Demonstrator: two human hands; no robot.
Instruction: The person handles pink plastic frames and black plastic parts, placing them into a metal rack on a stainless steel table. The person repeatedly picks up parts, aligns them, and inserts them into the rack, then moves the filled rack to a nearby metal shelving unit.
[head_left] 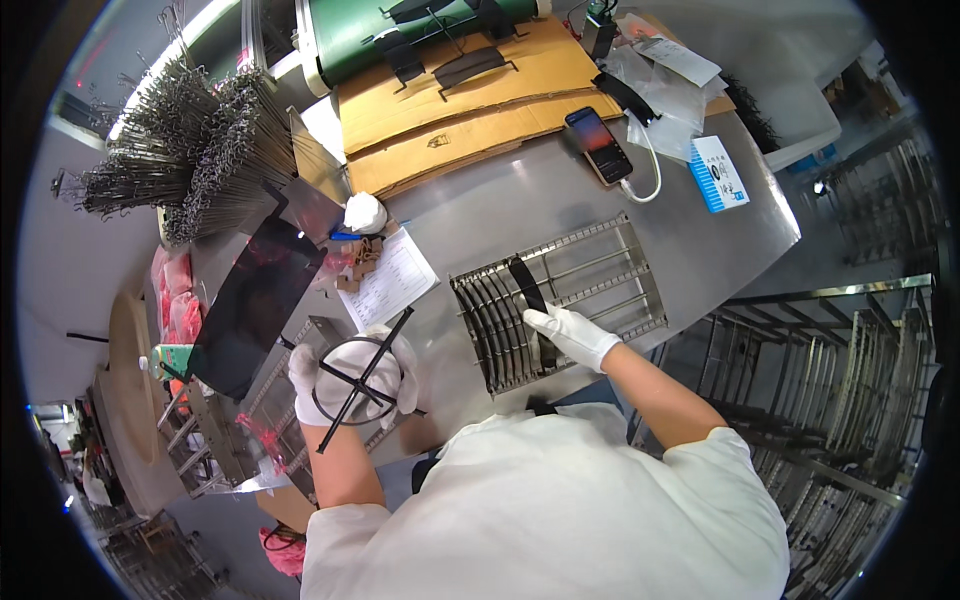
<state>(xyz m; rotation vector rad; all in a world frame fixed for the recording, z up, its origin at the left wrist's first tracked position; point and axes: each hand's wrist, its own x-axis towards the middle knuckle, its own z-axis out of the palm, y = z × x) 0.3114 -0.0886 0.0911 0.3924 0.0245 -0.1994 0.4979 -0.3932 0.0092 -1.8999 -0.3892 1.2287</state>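
Observation:
My right hand (pixel 568 335), in a white glove, is closed on a black curved strip (pixel 526 284) at the slatted metal rack (pixel 595 237). Several similar black strips (pixel 482 320) stand side by side across the rack's left half. Over to the left, my gloved left hand (pixel 303 385) is at one arm of a black cross-shaped frame with a ring (pixel 360 384); its fingers appear closed around that arm, partly hidden. Beneath the frame, white cloth-like material (pixel 402 372) shows.
Dark hooked wires (pixel 200 150) are bunched at far left, beside a dark translucent sheet (pixel 255 310). A written paper (pixel 395 285) lies mid-table. Cardboard (pixel 440 135) and a plugged-in phone (pixel 600 150) lie behind the rack. A blue-white card (pixel 718 175) is at right; metal racks (pixel 820 370) stand beyond.

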